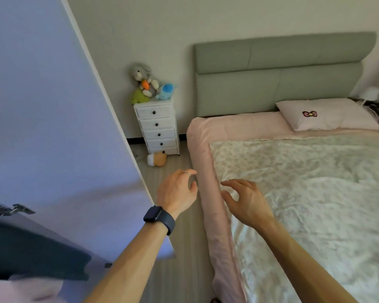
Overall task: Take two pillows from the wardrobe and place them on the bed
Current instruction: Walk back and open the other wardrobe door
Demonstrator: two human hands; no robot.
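Head view is showing the left hand (176, 191) and right hand (247, 202) hovering at the left edge of the bed (228, 125), fingers loosely spread, gripping nothing. One pillow (328, 114) is lying far right.

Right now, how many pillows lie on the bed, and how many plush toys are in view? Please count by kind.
Pillow: 1, on the bed
Plush toys: 4, namely grey, green and blue on the drawers, orange on the floor
Total: 5
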